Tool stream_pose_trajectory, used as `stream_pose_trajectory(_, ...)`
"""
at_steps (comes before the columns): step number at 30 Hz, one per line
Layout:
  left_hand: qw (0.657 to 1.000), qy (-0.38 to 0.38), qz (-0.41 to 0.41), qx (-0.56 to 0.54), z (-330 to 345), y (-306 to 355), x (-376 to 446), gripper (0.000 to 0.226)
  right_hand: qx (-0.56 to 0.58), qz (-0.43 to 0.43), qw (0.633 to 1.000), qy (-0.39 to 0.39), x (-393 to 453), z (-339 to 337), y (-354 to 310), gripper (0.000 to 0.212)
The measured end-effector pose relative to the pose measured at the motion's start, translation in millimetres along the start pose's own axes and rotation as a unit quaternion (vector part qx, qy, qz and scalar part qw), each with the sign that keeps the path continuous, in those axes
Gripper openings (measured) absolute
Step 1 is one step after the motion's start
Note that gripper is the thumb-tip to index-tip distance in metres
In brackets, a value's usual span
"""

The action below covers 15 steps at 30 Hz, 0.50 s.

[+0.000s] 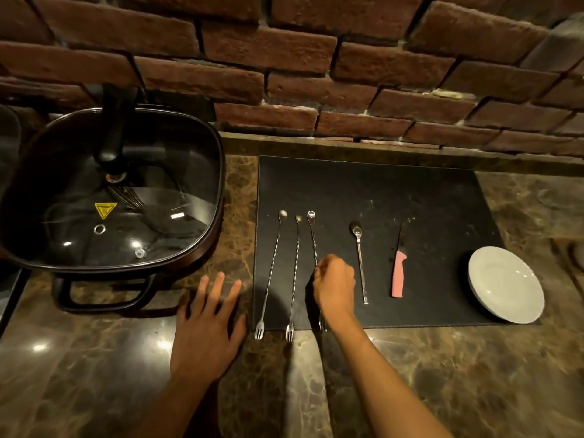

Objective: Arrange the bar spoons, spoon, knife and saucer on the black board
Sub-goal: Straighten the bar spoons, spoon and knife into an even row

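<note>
The black board [410, 191] lies on the marble table [94, 374], right of the middle of the frame, and almost all the task's things are already placed on it in one row. From the left there are three bar spoons: the first bar spoon [271, 273] and the second bar spoon [294, 273] lie nearly parallel, with their small bowls toward the top of the frame and their fork ends a little over the lower edge of the board. The third bar spoon [313, 238] is beside them, partly hidden by the right hand [335, 286]. To the right come the spoon [360, 260], then the knife [398, 267] with a pink handle, and the white saucer [505, 284] at the lower right corner of the board, slightly over its edge.

The right hand has its fingers closed on the stem of the third bar spoon, pinching it near the middle. The left hand [208, 324] lies flat with the fingers spread on the table, just left of the board, and holds nothing.

In my judgement the task is close to finished; what is left seems to be only making the third bar spoon straight and letting it go.

In the upper left of the frame stands a black pan with a glass lid [120, 197], not part of the arrangement.
</note>
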<state>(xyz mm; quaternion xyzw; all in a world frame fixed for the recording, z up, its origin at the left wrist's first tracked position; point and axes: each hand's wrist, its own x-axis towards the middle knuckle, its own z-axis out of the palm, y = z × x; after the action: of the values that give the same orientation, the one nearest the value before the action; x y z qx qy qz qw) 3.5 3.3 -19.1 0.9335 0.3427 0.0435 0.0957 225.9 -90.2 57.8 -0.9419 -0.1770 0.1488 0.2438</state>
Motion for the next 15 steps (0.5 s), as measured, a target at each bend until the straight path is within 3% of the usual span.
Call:
stream_pose_trajectory(11, 1.0, -0.003, -0.004, -0.006, 4.3, -2.2, -0.2, 0.063, 0.026, 0.012, 1.0, -0.012, 4.7, -2.9, -1.9, 0.012)
stream_pose_trajectory(15, 1.0, 0.002, 0.002, -0.008, 5.3, -3.2, -0.5, 0.063, 0.017, -0.029, 0.999, 0.012, -6.1, -2.2, -10.3, 0.009)
